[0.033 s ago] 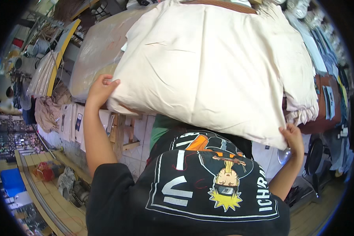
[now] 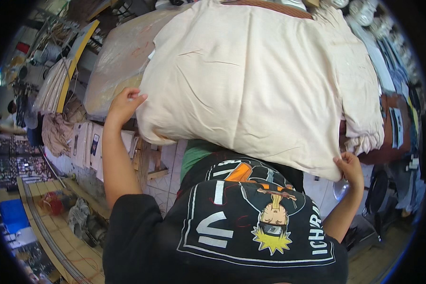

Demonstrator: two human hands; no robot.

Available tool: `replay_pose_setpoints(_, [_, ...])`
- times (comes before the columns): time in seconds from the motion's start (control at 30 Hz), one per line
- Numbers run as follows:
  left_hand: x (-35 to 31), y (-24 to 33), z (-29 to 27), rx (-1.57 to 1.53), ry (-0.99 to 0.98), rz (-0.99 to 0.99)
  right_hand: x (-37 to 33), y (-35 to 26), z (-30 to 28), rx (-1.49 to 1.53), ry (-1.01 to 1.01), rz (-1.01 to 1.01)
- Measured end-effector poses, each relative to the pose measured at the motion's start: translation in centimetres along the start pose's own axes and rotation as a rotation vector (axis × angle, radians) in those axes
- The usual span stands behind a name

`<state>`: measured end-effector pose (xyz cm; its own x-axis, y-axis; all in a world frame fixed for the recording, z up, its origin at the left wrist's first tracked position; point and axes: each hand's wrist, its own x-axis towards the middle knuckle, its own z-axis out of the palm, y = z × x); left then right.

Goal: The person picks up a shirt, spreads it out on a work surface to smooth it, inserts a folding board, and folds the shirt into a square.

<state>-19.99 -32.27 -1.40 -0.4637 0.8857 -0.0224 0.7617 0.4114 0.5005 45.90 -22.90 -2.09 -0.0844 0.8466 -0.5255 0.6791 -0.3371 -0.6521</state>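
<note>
A cream long-sleeved garment (image 2: 199,90) is spread out in front of me, with a crease down its middle. Its sleeve at the right ends in a gathered cuff (image 2: 367,143). With thumb and fingers, my left hand (image 2: 123,108) pinches the garment's left edge. The lower left part of the cloth hangs loose and curls under. My right hand (image 2: 349,168) grips the lower right corner between thumb and fingers. Between my hands, the near edge sags close to my black printed T-shirt (image 2: 265,255). What supports the cloth is mostly hidden.
Left of the garment lies a large plastic-wrapped bundle (image 2: 116,66). Farther left are a yellow-edged board (image 2: 71,71) and folded light garments (image 2: 83,142). Blue folded clothes (image 2: 388,59) are stacked at the right, above a brown surface (image 2: 388,113). A wooden stand (image 2: 144,161) is below.
The garment's lower left edge has shifted slightly right and curls more. My right hand has moved a little left with its corner. Both hands stay at the cloth's edges.
</note>
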Motion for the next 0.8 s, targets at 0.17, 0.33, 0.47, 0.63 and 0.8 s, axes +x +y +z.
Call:
replay_pose_setpoints(0.17, [10.5, -2.4, 3.2, -0.028, 0.146, -0.052, 3.6, -4.8, 0.7, -0.110, 0.282, -0.081])
replay_pose_setpoints(0.33, [17.2, -3.2, 6.1, 0.142, 0.242, -0.223, 7.5, -12.5, 2.2, -0.206, 0.316, -0.243])
replay_pose_setpoints(0.47, [19.4, -4.1, 8.2, -0.018, 0.276, -0.122, 9.9, -14.4, 3.5, -0.320, 0.184, -0.367])
replay_pose_setpoints(0.63, [21.7, -2.2, 6.6, -0.039, 0.033, -0.287, 12.0, -15.3, 5.2, -0.350, 0.100, -0.298])
replay_pose_setpoints(0.8, [19.4, -4.7, 5.1, -1.127, 0.303, -0.499, 12.7, -19.0, 6.3, -0.398, 0.110, -0.369])
